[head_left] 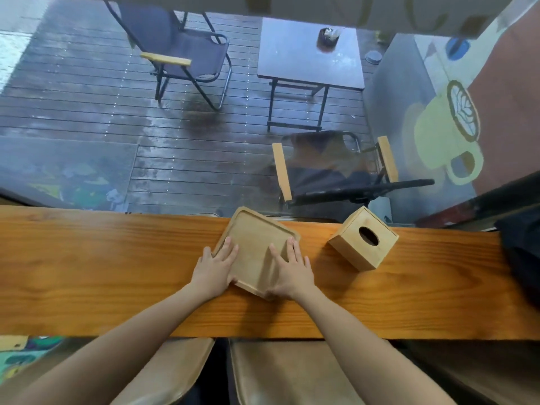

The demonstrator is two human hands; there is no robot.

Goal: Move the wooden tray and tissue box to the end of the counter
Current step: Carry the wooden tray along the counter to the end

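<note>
A square wooden tray (255,233) lies at an angle on the long wooden counter (102,264), its far corner at the counter's back edge. My left hand (216,266) grips the tray's left near edge, fingers on top and thumb at the rim. My right hand (290,267) holds the near right part, fingers spread over its surface and thumb at the near corner. To the right stands a wooden tissue box (363,238) with an oval hole on top, apart from both hands.
A window runs along the counter's back edge; beyond it are a wet deck, folding chairs (336,168) and a small table (309,57). A dark object (523,244) sits at the counter's right end. Padded stools (292,372) stand below the near edge.
</note>
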